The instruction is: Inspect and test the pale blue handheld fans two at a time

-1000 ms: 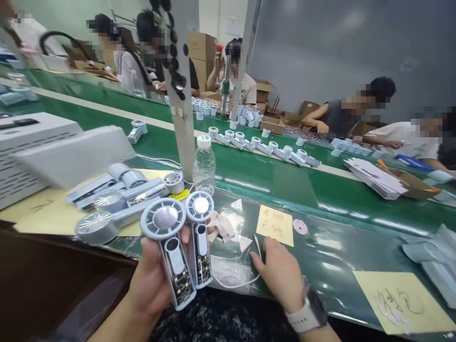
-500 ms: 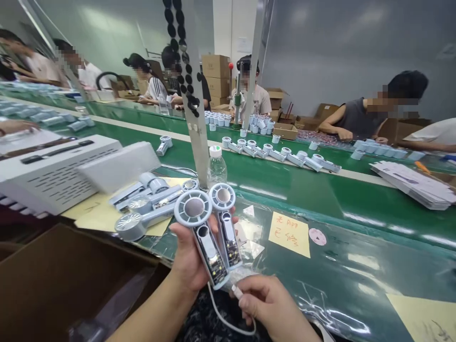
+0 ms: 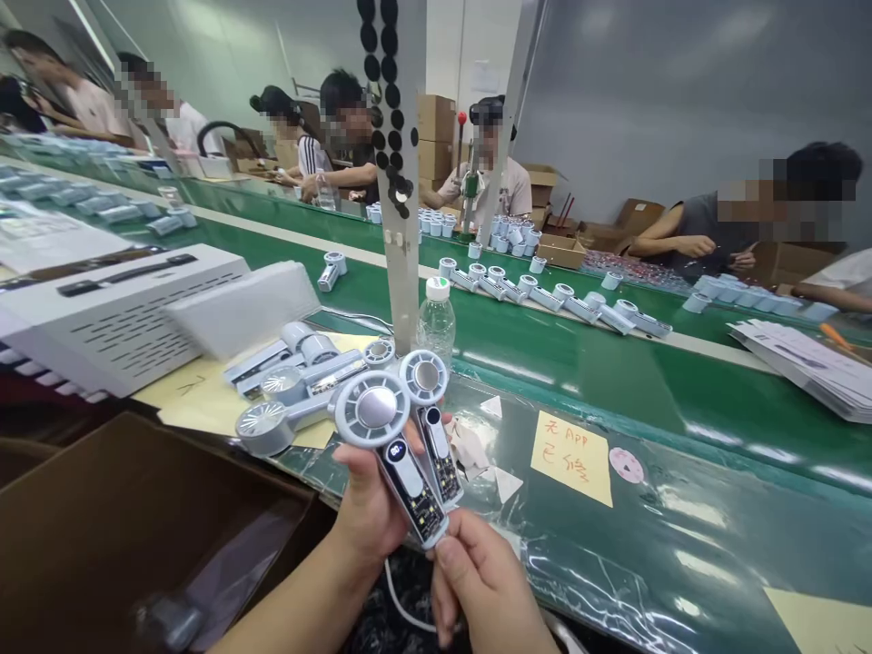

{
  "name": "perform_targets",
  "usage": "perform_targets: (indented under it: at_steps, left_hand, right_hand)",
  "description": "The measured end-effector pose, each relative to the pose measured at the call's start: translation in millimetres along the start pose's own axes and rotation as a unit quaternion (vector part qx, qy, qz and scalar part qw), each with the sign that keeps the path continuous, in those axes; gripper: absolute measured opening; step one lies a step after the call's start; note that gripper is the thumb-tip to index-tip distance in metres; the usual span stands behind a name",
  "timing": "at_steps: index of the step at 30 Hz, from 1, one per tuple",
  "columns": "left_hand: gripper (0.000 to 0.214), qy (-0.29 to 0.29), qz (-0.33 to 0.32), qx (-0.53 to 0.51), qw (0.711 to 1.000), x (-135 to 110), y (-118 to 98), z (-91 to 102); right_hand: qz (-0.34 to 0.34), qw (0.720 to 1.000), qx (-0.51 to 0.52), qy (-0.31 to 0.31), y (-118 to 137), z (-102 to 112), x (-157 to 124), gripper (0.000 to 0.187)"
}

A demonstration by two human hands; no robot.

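Note:
My left hand [image 3: 368, 513] grips two small hand-held fans side by side, heads up. The nearer fan [image 3: 391, 445] shows a lit round display on its open handle; the second fan [image 3: 431, 409] stands just behind it to the right. My right hand [image 3: 477, 581] is closed at the bottom end of the nearer fan, pinching the plug of a white cable [image 3: 399, 604] that hangs down below. Several more fans [image 3: 292, 391] lie on a yellow sheet to the left.
A metal post [image 3: 401, 227] and a water bottle [image 3: 436, 318] stand behind the fans. Yellow notes [image 3: 572, 454] lie on the green bench. A white machine [image 3: 115, 309] sits left, a brown box [image 3: 136, 518] below it. Other people work along the conveyor [image 3: 559, 300].
My right hand picked the cable plug off the bench and brought it up to the bottom of the nearer fan. That fan's display is now lit. The camera turned left.

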State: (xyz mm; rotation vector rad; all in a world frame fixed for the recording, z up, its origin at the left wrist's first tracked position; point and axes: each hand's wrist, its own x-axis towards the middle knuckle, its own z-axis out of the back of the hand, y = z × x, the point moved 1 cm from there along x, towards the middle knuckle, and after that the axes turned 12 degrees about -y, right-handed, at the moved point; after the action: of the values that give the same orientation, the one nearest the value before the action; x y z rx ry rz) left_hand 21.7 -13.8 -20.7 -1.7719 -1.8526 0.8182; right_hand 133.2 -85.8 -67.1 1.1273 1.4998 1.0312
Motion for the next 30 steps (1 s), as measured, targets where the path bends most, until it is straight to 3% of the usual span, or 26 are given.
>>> perform_targets:
  at_steps: [3, 5, 11, 16, 24, 30]
  left_hand:
    - [0.059, -0.006, 0.047, -0.048, 0.998, 0, -5, 1.0]
    - [0.056, -0.013, 0.083, -0.081, 0.993, 0, -9, -0.1]
    - [0.062, 0.001, 0.04, -0.033, 0.999, -5, -9, -5.6]
    - [0.067, 0.042, -0.015, 0.006, 0.999, -11, 3, -9.7]
    - [0.068, 0.046, -0.008, 0.03, 0.998, -15, 10, -12.5]
    - [0.066, 0.033, 0.007, 0.043, 0.999, -17, 11, -12.5]
  right_hand:
    - [0.168, 0.983, -0.078, -0.006, 8, 2, 3, 0.051]
    - [0.224, 0.971, -0.081, -0.022, 11, 3, 3, 0.049]
    - [0.042, 0.995, 0.006, -0.095, 3, 2, -2, 0.046]
    - [-0.036, 0.985, 0.127, -0.109, -1, -2, -7, 0.05]
    - [-0.006, 0.985, 0.104, -0.137, 2, 8, -10, 0.047]
    - [0.016, 0.994, 0.033, -0.1, 8, 19, -9, 0.048]
